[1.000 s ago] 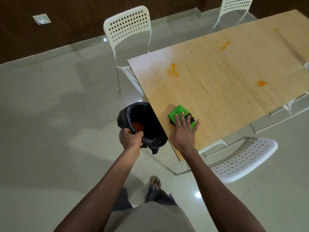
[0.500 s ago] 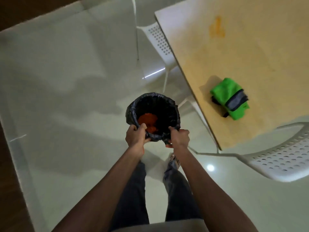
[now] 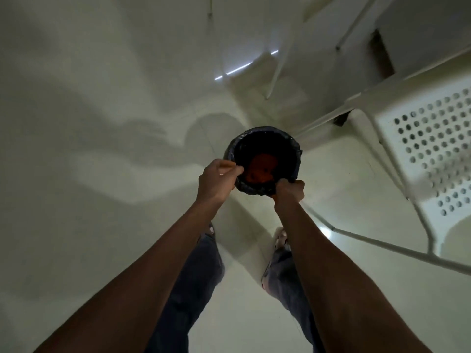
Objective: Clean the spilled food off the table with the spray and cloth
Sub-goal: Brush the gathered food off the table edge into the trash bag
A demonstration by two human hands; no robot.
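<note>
Below the camera, above the pale floor [image 3: 89, 225], a small round bin [image 3: 263, 161] lined with a black bag [image 3: 295, 151] is held between both hands. Orange-red spilled food [image 3: 262, 166] lies at the bottom of the bin, inside the liner.

The left hand [image 3: 216, 182] grips the bag's rim on the near-left side; its fingers are curled, with thumb and forefinger pinching the plastic. The right hand [image 3: 289, 193] grips the rim on the near-right side, fingers clenched around the gathered plastic edge. Both forearms extend straight down from the camera toward the bin.

Whether the bin base touches the floor cannot be told.

A white perforated chair [image 3: 430, 154] stands just to the right of the bin, its metal legs running past the right forearm. The person's legs, in dark trousers [image 3: 193, 289], and both feet stand beneath the arms.
</note>
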